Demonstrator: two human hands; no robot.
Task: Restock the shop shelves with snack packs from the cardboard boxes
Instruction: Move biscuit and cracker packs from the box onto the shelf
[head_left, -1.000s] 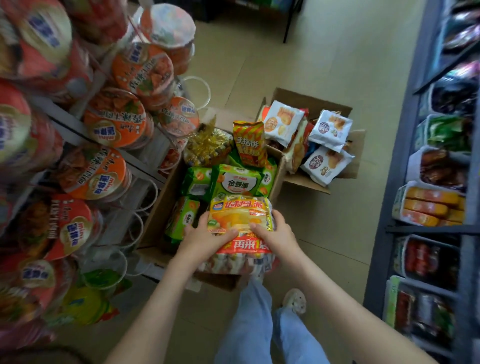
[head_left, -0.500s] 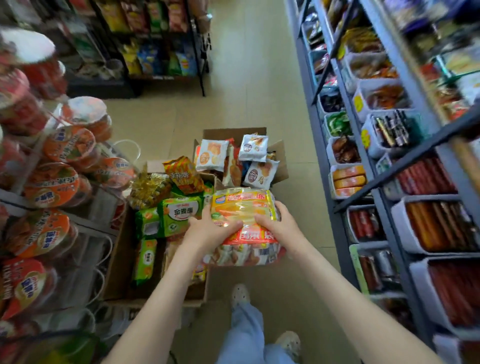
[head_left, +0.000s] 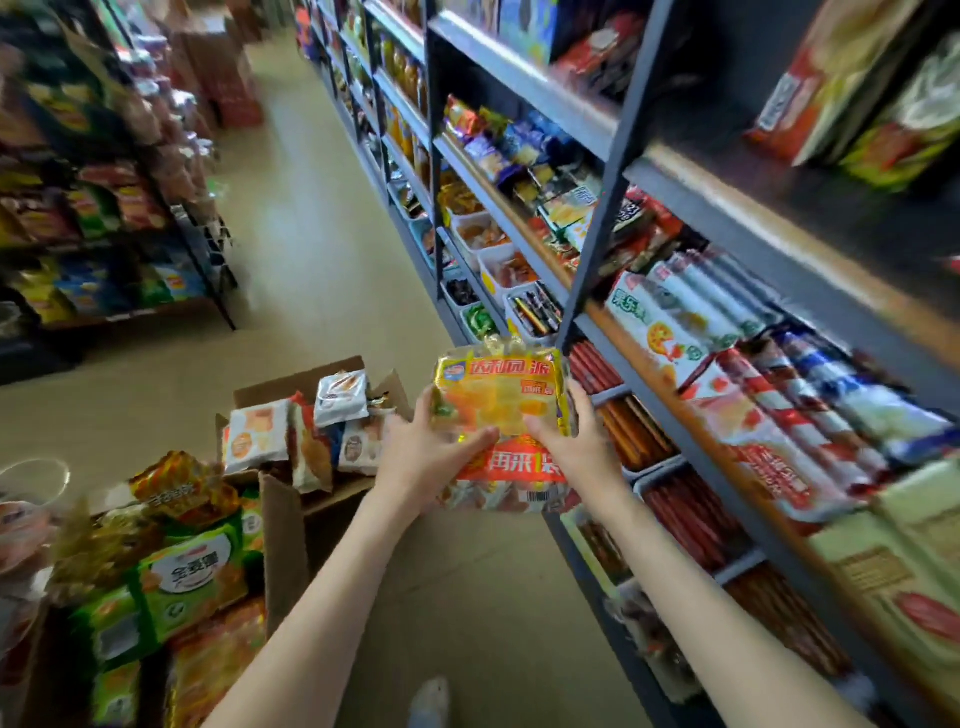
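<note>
The yellow snack pack (head_left: 498, 400) is held up in the middle, gripped on its 9 o'clock side by the left hand (head_left: 423, 457) and on its 3 o'clock side by the right hand (head_left: 576, 441). It should be kept flat and slid into a gap on the shelves (head_left: 605, 218) at 3 o'clock.

The snack pack (head_left: 498, 410) is glossy yellow with red lettering across its top, and an orange-red band with white characters runs along its lower part. At its 9 o'clock the far cardboard box (head_left: 291, 378) is plain brown and holds white packs (head_left: 257, 434) printed with orange pictures. At 7 o'clock lie green packs (head_left: 192, 571), each with a white oval. At 3 o'clock, dark grey shelving (head_left: 597, 208) carries red, white and blue striped packets (head_left: 831, 395). The floor (head_left: 311, 249) is pale beige
</note>
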